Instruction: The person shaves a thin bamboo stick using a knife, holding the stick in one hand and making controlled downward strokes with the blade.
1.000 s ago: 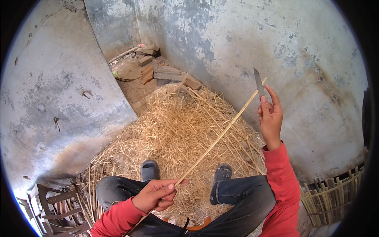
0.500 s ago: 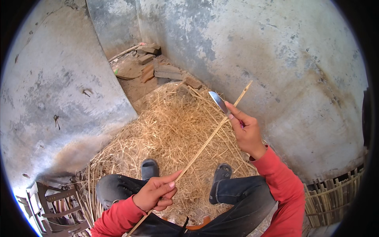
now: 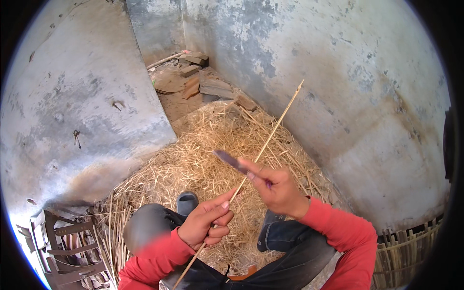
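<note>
A long thin bamboo strip (image 3: 271, 136) runs slantwise from my lap up toward the far right. My left hand (image 3: 209, 220) pinches it between thumb and fingers at about its middle. Just above that, my right hand (image 3: 276, 187) is closed round the handle of a small knife (image 3: 228, 160), its blade pointing to the upper left and slightly blurred. The knife lies across the strip close to my left fingertips; whether its edge touches the strip I cannot tell. My fingers hide most of the handle, where a bit of purple shows.
Pale shavings (image 3: 193, 145) cover the floor around my slippered feet. Bricks (image 3: 193, 63) and a plank lie in the far corner. Plastered walls (image 3: 338, 87) rise on both sides. A dark wooden frame (image 3: 72, 241) stands at lower left, a slatted bamboo fence (image 3: 406, 256) at lower right.
My right hand with the knife has come down and left along the strip, nearer my left hand. The left hand has shifted slightly up and right. The blade now points more to the left.
</note>
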Motion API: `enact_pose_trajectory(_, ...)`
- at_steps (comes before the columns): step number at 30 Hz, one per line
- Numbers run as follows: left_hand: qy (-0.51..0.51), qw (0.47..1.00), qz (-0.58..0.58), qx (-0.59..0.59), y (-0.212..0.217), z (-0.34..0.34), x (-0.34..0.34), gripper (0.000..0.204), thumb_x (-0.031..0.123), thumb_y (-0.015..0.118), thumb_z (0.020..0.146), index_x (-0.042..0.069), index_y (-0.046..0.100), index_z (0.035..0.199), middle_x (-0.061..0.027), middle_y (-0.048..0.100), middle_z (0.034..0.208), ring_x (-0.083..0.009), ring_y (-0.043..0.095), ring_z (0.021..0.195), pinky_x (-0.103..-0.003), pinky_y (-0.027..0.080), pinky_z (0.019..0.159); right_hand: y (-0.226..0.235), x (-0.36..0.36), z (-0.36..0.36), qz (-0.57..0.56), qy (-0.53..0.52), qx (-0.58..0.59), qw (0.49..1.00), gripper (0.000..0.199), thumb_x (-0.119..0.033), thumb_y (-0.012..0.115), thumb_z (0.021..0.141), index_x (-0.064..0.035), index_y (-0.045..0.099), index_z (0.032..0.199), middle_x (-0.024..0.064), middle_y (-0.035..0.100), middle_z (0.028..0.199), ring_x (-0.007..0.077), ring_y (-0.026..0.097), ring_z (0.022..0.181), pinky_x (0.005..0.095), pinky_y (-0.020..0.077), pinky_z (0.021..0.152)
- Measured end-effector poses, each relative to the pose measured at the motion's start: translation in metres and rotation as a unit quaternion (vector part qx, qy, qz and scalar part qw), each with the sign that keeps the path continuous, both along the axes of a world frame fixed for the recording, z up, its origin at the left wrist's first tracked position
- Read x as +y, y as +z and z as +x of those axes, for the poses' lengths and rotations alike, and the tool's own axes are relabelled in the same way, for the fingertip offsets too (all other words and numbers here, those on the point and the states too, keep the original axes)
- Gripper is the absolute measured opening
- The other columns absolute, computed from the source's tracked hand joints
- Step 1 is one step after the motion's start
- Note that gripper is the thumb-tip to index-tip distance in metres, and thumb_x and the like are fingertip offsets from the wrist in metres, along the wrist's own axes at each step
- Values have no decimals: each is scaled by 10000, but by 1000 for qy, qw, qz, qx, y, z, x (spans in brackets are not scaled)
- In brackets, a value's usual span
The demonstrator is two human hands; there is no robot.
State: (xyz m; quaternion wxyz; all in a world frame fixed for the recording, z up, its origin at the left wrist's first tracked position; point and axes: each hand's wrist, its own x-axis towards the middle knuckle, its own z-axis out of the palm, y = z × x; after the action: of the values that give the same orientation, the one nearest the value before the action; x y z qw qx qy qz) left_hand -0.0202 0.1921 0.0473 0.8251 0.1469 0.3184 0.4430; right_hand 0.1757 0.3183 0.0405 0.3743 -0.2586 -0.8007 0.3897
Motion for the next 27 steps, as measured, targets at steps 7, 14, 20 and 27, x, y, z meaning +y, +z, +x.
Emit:
enact_pose_trajectory(7,21,998,13,-63,-3,-3,4,470,247,418,1108,182,327,1565,28,345,739,-47,279,520,-189,231,397,16,-11,-10,-47,43,59,996,395,-95,638,974,-65,630,1368,139,750,1129,75,634,761,251,508,678)
enact_pose_trajectory(14,-31,997,74,-21,-3,3,0,534,210,426,1099,107,258,1595,-4,421,720,-45,279,480,-184,235,387,22,17,10,-17,-112,55,992,483,-98,691,953,-49,578,1420,19,706,971,33,545,776,214,464,701)
enact_pose_trajectory(20,-63,990,110,59,-11,4,-11,554,188,458,1090,116,259,1602,-58,584,814,-53,363,490,-192,332,421,28,28,26,-60,-133,141,979,511,-76,706,944,-84,575,1438,-105,539,780,-1,408,668,172,370,613)
enact_pose_trajectory(27,-21,974,144,174,-21,-6,-26,455,109,509,1065,106,464,1518,-36,551,784,-47,376,534,-209,308,471,31,56,65,9,-271,139,953,421,-79,649,986,-80,606,1405,-87,588,819,-7,379,651,175,339,581)
